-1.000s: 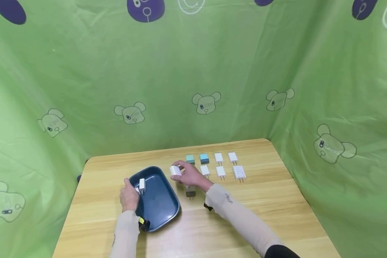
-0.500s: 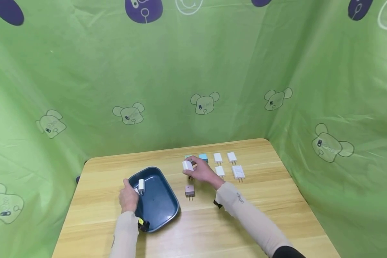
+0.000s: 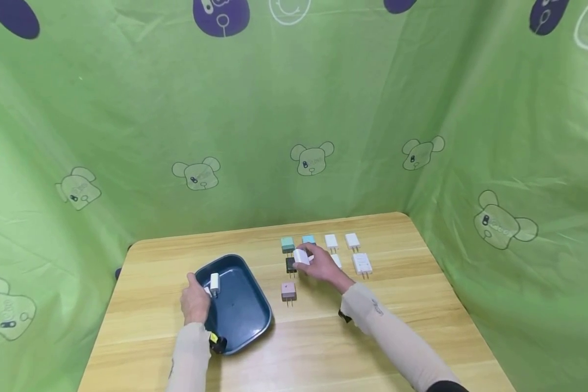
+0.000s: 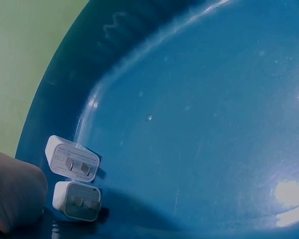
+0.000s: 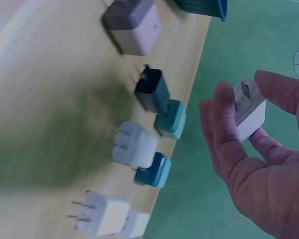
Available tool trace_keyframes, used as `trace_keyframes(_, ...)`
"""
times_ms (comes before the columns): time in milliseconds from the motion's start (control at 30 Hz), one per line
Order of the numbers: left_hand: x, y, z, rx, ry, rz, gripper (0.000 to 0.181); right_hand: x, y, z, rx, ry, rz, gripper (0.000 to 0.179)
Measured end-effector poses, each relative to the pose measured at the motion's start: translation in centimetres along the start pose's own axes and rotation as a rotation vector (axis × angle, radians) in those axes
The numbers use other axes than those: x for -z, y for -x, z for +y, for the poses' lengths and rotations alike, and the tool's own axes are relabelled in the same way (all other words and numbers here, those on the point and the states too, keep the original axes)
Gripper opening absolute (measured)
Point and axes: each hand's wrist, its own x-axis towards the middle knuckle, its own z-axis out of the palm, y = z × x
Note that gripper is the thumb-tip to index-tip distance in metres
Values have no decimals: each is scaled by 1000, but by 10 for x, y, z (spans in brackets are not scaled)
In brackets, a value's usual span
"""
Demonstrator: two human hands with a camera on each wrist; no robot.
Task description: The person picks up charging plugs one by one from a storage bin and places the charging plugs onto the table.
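Observation:
My right hand (image 3: 322,264) pinches a white charger plug (image 3: 301,257) above the rows of plugs. In the right wrist view this charger plug (image 5: 249,110) sits between thumb and fingers, its label face showing. My left hand (image 3: 195,302) holds the left rim of a dark blue tray (image 3: 256,291). Two white charger plugs lie in that tray close to this hand; the left wrist view shows the upper plug (image 4: 74,159) and the lower plug (image 4: 78,201), prongs visible on both. Beneath the right hand are a black plug (image 3: 291,264) and a blue plug (image 3: 308,239).
A pink plug (image 3: 288,291) lies nearest the front. A mint plug (image 3: 287,244) is at the back of its column. Farther right are several white plugs, among them a larger one (image 3: 362,263). Green cloth (image 3: 255,196) hangs behind the wooden table (image 3: 353,348).
My right hand, carrying the white charger plug, has moved rightward from near the tray to over the plug rows. The left hand and tray have stayed in place.

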Motion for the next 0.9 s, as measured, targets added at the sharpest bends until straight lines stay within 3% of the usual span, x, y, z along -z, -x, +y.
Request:
trace_keyframes(200,-1,-1,-1,-6,-22,24,42,0,8,13,-20,34,10,53)
trace_keyframes(900,2,1,2,2,-28,0,42,-26,36,50,-11,148,33,54)
